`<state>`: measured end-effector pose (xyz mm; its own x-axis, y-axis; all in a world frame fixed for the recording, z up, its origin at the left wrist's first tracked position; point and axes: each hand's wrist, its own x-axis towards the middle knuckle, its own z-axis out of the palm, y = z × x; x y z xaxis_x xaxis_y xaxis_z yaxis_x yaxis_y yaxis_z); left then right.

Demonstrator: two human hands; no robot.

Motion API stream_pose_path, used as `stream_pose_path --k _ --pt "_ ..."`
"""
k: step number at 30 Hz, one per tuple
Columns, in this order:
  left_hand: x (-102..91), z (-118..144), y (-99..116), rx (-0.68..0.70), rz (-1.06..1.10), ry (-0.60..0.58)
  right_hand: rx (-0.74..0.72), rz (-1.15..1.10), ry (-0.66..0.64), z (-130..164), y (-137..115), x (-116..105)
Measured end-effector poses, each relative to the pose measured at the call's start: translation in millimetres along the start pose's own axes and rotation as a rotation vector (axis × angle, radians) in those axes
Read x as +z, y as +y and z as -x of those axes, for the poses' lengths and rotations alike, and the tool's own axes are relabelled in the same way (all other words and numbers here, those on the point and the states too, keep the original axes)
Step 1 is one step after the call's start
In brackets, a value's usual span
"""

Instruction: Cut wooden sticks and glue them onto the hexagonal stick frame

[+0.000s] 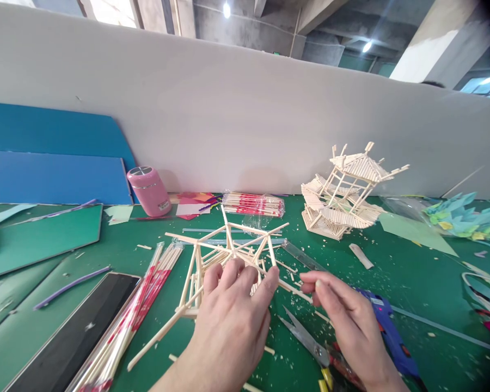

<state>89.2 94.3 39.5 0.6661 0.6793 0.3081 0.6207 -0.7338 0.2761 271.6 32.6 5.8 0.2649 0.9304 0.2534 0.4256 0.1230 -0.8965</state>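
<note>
A frame of pale wooden sticks (227, 231) stands on the green table in front of me, with long sticks jutting out from its corners. My left hand (234, 310) lies over its near side, fingers bent down onto the sticks and hiding part of them. To the right, my right hand (345, 321) has thumb and fingertips pinched together close to the end of one jutting stick (294, 291); whatever lies in the pinch is hidden. Between the hands are open scissors (310, 344), and a blue glue gun (392, 332) rests beyond the right hand.
A stick-built pavilion (353, 204) stands at the back right, near blue paper leaves (457, 212). Bagged sticks (147, 294) lie at left beside a black panel (81, 326); another pack (253, 204) lies behind. A pink canister (149, 191) stands against the white partition (228, 109).
</note>
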Motion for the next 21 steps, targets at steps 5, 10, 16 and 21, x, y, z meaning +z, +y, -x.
stream_pose_path --k 5,10,16,21 --pt "0.1 0.0 -0.7 0.019 -0.022 -0.015 0.075 -0.032 0.056 3.3 8.8 -4.1" --pt "-0.2 -0.1 -1.3 0.02 -0.02 -0.046 0.146 -0.059 0.048 3.8 4.8 4.2" --pt "-1.6 0.3 -1.5 0.014 -0.021 -0.06 0.259 -0.158 0.068 2.9 -11.4 12.9" --pt "-1.6 -0.1 -1.8 0.014 -0.028 -0.061 0.228 -0.138 0.0 2.3 -3.2 10.0"
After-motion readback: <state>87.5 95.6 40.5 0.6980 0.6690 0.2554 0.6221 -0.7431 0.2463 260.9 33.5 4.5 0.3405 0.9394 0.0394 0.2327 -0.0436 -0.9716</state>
